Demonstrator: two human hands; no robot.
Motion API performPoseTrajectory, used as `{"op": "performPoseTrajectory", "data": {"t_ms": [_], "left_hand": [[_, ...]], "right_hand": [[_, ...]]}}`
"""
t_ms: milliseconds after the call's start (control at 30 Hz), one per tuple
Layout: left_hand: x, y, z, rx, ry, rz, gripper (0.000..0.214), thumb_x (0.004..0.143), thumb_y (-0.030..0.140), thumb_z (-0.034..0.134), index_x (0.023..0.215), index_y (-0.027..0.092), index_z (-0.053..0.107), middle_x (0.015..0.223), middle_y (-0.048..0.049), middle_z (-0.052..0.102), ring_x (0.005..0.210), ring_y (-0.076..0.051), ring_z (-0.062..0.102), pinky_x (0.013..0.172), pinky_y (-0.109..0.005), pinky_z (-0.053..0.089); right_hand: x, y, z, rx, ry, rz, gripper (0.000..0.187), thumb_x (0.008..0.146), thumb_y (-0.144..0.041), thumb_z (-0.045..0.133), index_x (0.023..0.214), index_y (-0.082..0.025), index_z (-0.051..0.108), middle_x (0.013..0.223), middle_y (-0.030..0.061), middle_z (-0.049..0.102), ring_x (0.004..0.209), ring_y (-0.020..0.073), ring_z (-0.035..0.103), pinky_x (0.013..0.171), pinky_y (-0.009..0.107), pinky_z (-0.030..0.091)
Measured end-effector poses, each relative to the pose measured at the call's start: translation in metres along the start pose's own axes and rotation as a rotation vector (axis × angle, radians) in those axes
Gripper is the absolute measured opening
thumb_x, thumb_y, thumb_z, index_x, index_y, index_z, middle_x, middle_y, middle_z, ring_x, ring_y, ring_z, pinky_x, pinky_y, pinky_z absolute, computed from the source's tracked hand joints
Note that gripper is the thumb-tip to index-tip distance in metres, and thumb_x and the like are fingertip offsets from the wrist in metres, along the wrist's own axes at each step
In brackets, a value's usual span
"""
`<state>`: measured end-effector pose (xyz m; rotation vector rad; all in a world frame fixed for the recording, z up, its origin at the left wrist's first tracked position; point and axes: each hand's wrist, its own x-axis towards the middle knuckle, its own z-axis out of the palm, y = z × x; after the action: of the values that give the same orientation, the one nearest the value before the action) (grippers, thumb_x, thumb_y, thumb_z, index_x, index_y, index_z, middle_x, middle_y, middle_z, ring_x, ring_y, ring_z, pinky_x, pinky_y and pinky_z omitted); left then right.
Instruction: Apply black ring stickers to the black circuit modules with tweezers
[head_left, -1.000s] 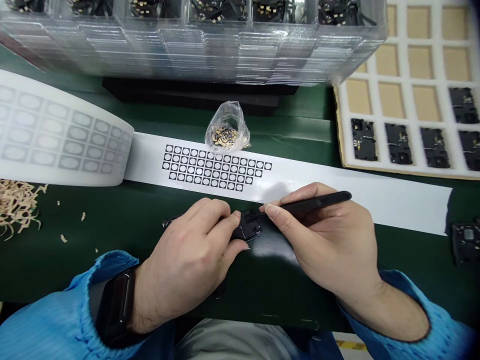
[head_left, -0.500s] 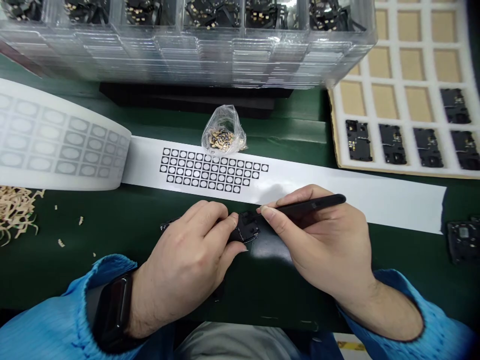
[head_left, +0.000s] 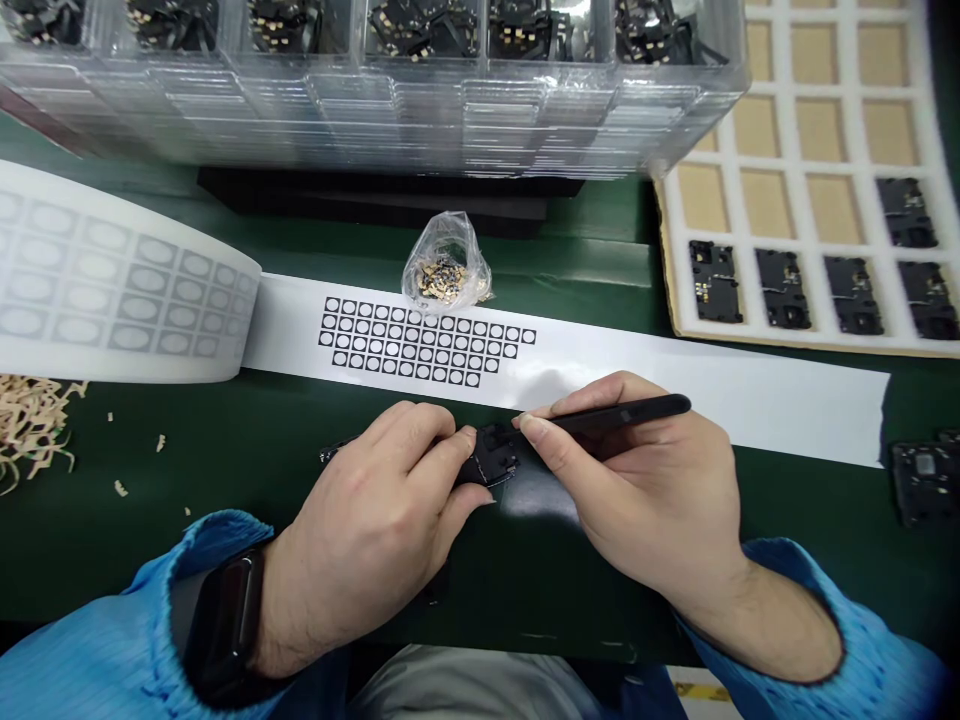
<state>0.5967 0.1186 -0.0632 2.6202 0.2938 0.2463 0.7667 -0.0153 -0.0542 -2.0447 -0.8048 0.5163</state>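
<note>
Small black part (head_left: 491,462) at frame centre on the green mat (head_left: 225,450), pinned by our left hand (head_left: 367,530), fingers closed on it. Right hand (head_left: 660,500) grips black tweezers (head_left: 615,414), tip at the part. We'd keep it pressed flat, tip steady. Sticker strip (head_left: 427,340) just above.

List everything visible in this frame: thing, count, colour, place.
black part: one, pinned on the mat by the left fingers
tweezers: one, black, in right hand, tip at the part
label strip: one, white, across the mat, grid of black-edged labels at its middle
plastic bag: one, clear, gold bits inside, behind the strip
clear trays: a stack, far edge
foam tray: one, white, right, some cells holding black parts
tan shreds: a pile, left edge
left hand: on the part
right hand: gripping tweezers
</note>
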Motion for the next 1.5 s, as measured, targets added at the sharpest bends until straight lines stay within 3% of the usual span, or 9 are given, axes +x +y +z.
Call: {"op": "performPoseTrajectory", "data": {"t_ms": [167,333,600,833,1133,1333,1500], "left_hand": [[0.0,0.0,0.001,0.005,-0.004,-0.003,0.027,0.096,0.017,0.072,0.12,0.009,0.066,0.111,-0.0115,0.065,0.098,-0.023,0.063,0.085,-0.038,0.06],[0.0,-0.001,0.001,0.009,0.012,0.0,0.028,0.096,0.019,0.072,0.121,0.008,0.066,0.112,-0.0115,0.066,0.099,-0.024,0.063,0.086,-0.039,0.059],[-0.002,0.001,0.001,0.072,-0.072,0.092,0.025,0.103,0.022,0.059,0.123,0.012,0.069,0.113,-0.0135,0.063,0.095,-0.026,0.061,0.071,-0.04,0.056],[0.001,0.003,0.001,0.065,-0.112,0.099,0.03,0.095,0.01,0.061,0.124,0.007,0.068,0.103,-0.0112,0.06,0.089,-0.026,0.058,0.071,-0.043,0.057],[0.0,0.004,0.001,0.064,-0.078,0.099,0.031,0.094,0.011,0.062,0.125,0.007,0.068,0.103,-0.0122,0.061,0.087,-0.027,0.059,0.067,-0.043,0.057],[-0.002,0.002,0.002,0.068,0.01,0.091,0.023,0.099,0.017,0.063,0.119,0.008,0.069,0.104,-0.0139,0.065,0.089,-0.029,0.064,0.067,-0.043,0.059],[-0.003,0.003,0.002,0.063,0.032,0.06,0.016,0.1,0.021,0.063,0.11,0.01,0.069,0.103,-0.0123,0.067,0.088,-0.028,0.066,0.068,-0.042,0.059]], "right_hand": [[-0.004,0.004,0.0,-0.046,0.004,-0.044,0.009,0.088,-0.023,0.081,0.086,-0.025,0.072,0.082,-0.0012,0.08,0.07,0.0177,0.077,0.061,0.025,0.063],[-0.014,0.007,0.003,-0.102,0.031,-0.187,0.011,0.09,-0.023,0.081,0.096,-0.026,0.072,0.091,0.0002,0.082,0.079,0.0208,0.081,0.07,0.031,0.067],[-0.024,0.012,-0.001,-0.139,-0.11,-0.543,0.039,0.083,-0.006,0.081,0.112,-0.028,0.066,0.109,0.0074,0.083,0.1,0.0272,0.082,0.089,0.041,0.071],[-0.021,0.004,-0.013,-0.259,-0.17,-0.698,0.039,0.084,-0.005,0.08,0.116,-0.025,0.07,0.115,0.0124,0.082,0.109,0.0309,0.08,0.093,0.041,0.072],[-0.018,0.008,-0.01,-0.114,-0.097,-0.559,0.035,0.08,0.001,0.084,0.106,-0.017,0.067,0.107,0.0118,0.082,0.1,0.0238,0.082,0.092,0.03,0.069],[-0.015,0.013,-0.001,0.185,-0.026,-0.302,0.028,0.085,0.0,0.079,0.103,-0.019,0.068,0.103,0.0058,0.082,0.097,0.0221,0.081,0.087,0.032,0.069],[-0.014,0.017,0.0,0.195,-0.057,-0.246,0.032,0.083,-0.003,0.083,0.106,-0.021,0.067,0.104,0.0028,0.081,0.096,0.0217,0.08,0.087,0.033,0.068]]}}
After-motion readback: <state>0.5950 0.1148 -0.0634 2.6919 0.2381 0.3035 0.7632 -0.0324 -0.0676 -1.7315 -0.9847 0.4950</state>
